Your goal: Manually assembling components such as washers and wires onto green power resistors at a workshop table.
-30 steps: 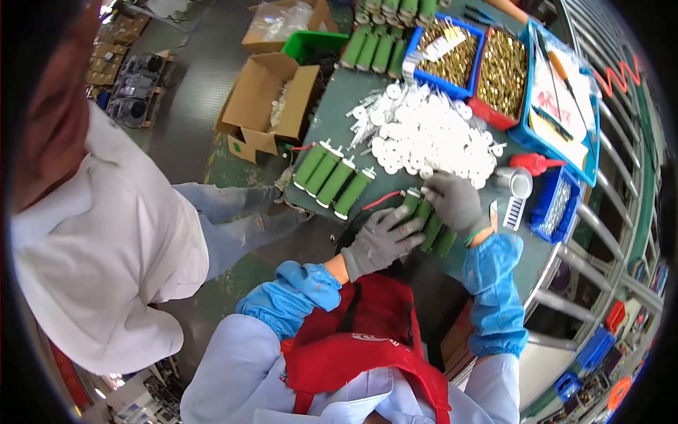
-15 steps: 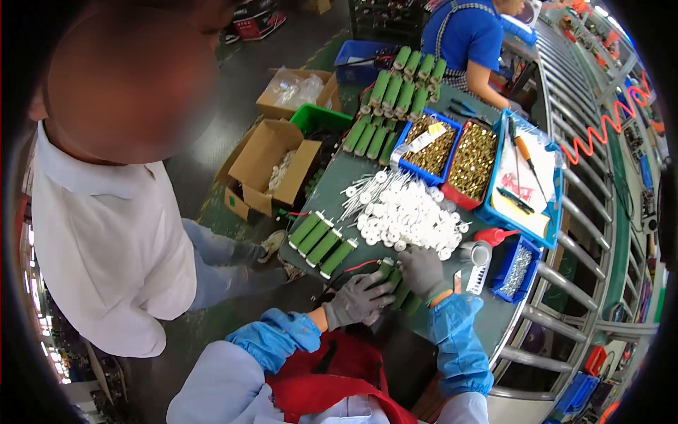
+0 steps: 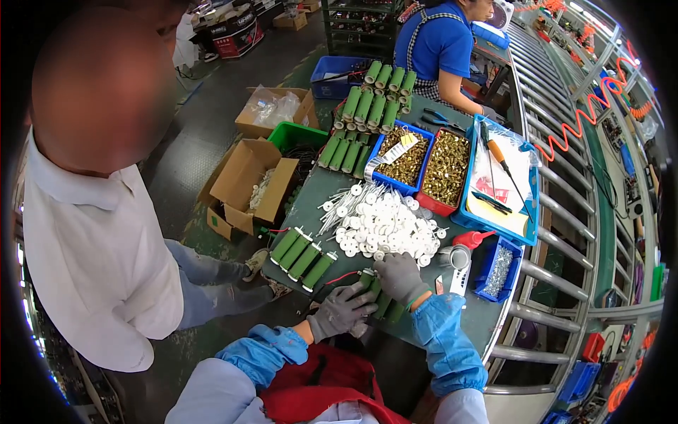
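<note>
Several green cylinders [image 3: 383, 305] at fabric-gloved left hand [image 3: 342, 311], right hand [image 3: 400, 278], white discs [image 3: 385, 225]

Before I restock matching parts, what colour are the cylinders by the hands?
Green cylinders; best in the head view.

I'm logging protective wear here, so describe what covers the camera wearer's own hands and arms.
The left hand and right hand wear grey gloves; a thin green edge shows at the right cuff. Bright blue, wrinkled oversleeves, gathered at the ends, cover the forearms. Above them come pale, bluish-white shirt sleeves.
</note>
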The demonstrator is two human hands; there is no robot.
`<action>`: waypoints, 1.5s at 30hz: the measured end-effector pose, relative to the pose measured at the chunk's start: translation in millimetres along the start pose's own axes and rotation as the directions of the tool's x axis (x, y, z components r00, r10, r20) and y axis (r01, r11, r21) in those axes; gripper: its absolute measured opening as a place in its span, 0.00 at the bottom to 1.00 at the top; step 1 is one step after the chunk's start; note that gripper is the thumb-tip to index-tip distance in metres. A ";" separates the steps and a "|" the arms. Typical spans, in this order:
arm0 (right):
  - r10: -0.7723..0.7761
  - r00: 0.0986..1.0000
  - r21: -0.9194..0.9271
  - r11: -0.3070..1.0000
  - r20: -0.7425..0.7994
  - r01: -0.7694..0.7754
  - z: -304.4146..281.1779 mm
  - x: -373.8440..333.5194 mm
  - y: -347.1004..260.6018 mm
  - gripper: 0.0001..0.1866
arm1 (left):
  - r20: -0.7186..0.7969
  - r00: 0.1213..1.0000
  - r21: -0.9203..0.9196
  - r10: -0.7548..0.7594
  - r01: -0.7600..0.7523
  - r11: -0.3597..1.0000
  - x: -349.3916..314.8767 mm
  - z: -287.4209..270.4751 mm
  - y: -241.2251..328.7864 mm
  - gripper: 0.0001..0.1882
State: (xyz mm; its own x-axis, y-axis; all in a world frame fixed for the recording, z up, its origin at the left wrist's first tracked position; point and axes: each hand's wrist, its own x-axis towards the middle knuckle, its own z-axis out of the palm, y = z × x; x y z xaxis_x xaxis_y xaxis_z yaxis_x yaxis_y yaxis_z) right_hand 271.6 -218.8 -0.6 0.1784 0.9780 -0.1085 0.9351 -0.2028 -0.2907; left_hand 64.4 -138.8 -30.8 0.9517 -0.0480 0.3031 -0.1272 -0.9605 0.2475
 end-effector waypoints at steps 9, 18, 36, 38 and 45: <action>0.051 0.998 0.130 0.990 0.028 -0.054 -4.9 -5.3 7.6 0.09 | -0.022 1.000 -0.065 -0.018 0.016 0.998 -5.9 6.4 0.1 0.21; 0.025 0.999 0.071 0.997 -0.039 -0.023 13.0 -5.3 10.4 0.08 | -0.005 1.000 -0.055 -0.022 0.022 0.998 -6.1 3.3 0.5 0.21; 0.059 0.998 0.288 0.956 -0.009 -0.054 -3.4 -0.6 9.1 0.10 | 0.031 0.999 -0.038 -0.034 0.036 0.999 -12.8 16.1 1.2 0.24; 0.048 0.999 0.308 0.951 -0.017 -0.040 -5.5 -0.6 7.9 0.10 | 0.028 0.999 -0.031 -0.040 0.041 0.999 -13.5 16.6 1.2 0.24; 0.067 0.997 0.381 0.923 -0.027 -0.051 -4.2 -4.8 12.6 0.09 | 0.074 0.997 -0.037 -0.035 0.038 0.999 -12.3 15.6 1.0 0.21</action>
State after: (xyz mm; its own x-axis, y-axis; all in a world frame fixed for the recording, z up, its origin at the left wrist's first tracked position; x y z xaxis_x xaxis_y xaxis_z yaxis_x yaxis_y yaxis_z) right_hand 283.8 -225.8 0.3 0.2485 0.9633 -0.1017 0.7371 -0.2561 -0.6253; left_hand 56.9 -143.4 -48.7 0.9737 -0.0340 0.2254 -0.1010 -0.9508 0.2930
